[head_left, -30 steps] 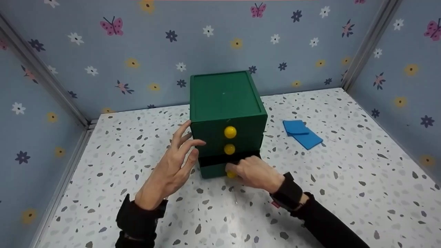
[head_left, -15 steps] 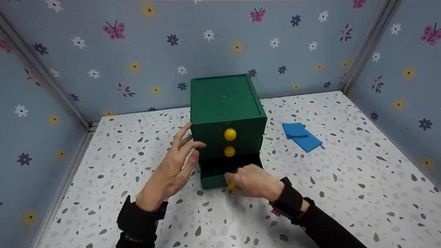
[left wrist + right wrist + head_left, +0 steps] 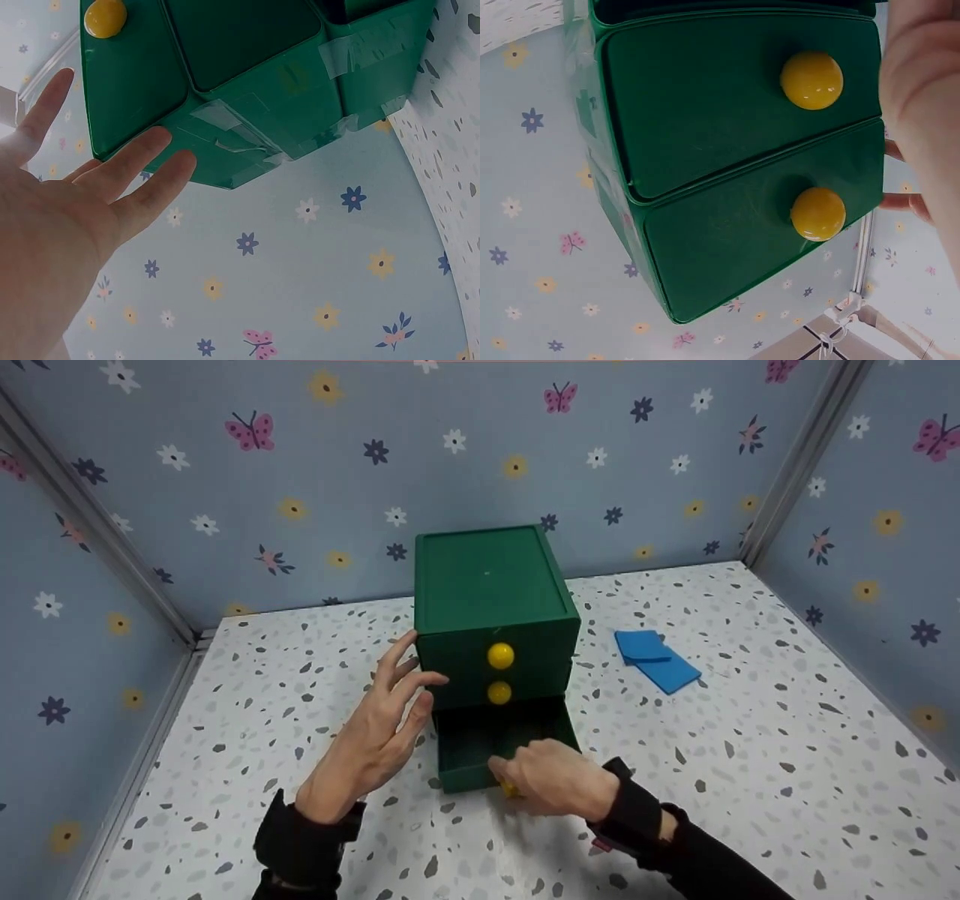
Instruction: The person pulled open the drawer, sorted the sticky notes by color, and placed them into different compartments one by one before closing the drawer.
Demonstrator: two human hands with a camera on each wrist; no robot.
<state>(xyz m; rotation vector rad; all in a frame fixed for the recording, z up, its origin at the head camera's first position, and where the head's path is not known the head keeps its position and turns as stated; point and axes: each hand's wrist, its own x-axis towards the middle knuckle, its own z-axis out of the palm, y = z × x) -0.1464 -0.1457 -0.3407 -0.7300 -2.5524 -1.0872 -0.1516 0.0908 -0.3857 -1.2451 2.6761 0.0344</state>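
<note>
A: How is the cabinet standing, and what room are its edges leaving?

B: The green cabinet point(image 3: 487, 577) is standing upright on the speckled table point(image 3: 262, 697), near the patterned back wall point(image 3: 337, 472). Its bottom drawer point(image 3: 465, 778) is jutting out toward the person, showing part of its inside. The top drawer point(image 3: 720, 262) and middle drawer point(image 3: 705, 112) are sitting closed, each bearing a yellow knob. Tabletop is extending before the drawer and along both sides. A folded blue cloth point(image 3: 660, 660) is lying to the right, well apart from the cabinet.

A: And the fingers?

B: The left hand point(image 3: 367, 742) is holding its fingers point(image 3: 154, 187) spread, the tips reaching the cabinet's left side and front edge. I cannot tell how many are touching. The thumb point(image 3: 415, 716) is standing away from them. The right hand point(image 3: 559, 780) is pinching the bottom knob point(image 3: 509, 787), thumb and fingers curling round it and mostly hiding it. The right wrist view is not showing that grip.

A: Pose of the arms?

B: The left hand is slanting up from the lower left, thumb side toward the cabinet's front. The right forearm, in a black sleeve point(image 3: 712, 851), is slanting in from the lower right, knuckles uppermost. Both wrists are wearing black bands point(image 3: 304, 836).
</note>
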